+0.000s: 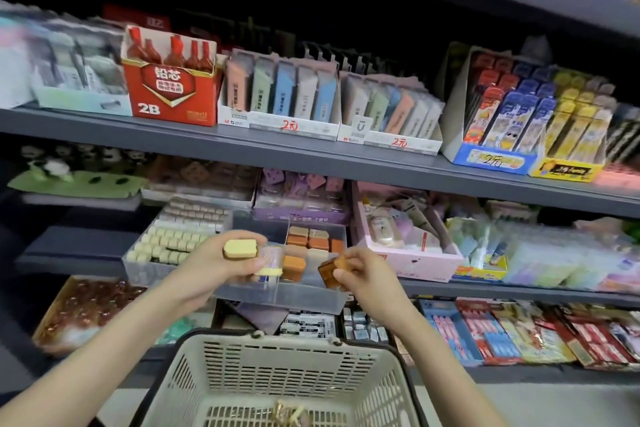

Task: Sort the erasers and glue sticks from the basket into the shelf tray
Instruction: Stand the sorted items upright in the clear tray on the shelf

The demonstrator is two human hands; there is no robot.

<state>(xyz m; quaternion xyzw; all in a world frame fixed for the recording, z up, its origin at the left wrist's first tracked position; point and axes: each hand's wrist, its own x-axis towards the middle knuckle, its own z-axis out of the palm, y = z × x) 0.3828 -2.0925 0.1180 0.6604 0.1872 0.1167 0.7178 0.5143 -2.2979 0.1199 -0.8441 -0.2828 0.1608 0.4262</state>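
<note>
- Red box (169, 81): marked 2B, upper shelf, far left of the hands, well above them.
- Cream erasers (166, 246): rows filling the left compartment of the tray, just left of the left hand.
- Left hand (221, 263): raised in front of the tray, fingers curled round a small stack of erasers, thumb on the near side.
- Yellow eraser (240, 249): top of that stack, lying flat, dark underside showing at its right end. A clear-wrapped piece (272, 254) and a pale yellow piece (266, 271) sit below it against the fingers.
- Orange block (294, 269): touching the right of the stack; held or standing in the tray, cannot tell.
- Tray (277, 293): clear plastic with dividers, on the lower shelf (485, 289), its front jutting past the shelf edge.
- Basket (277, 371): beige, slotted walls, black handles, below both hands and in front of the tray. A few small items (289, 414) lie at its bottom, too blurred to tell apart.
- Orange blocks (308, 239): stacked in the tray's rear middle compartment, between the two hands.
- Brown eraser (329, 270): tilted, pinched at its right side, over the tray's front right.
- Right hand (360, 272): apart from the left hand, thumb and fingertips clamped on the brown eraser.
- Pink box (408, 253): mixed small goods, just right of the tray on the same shelf.
</note>
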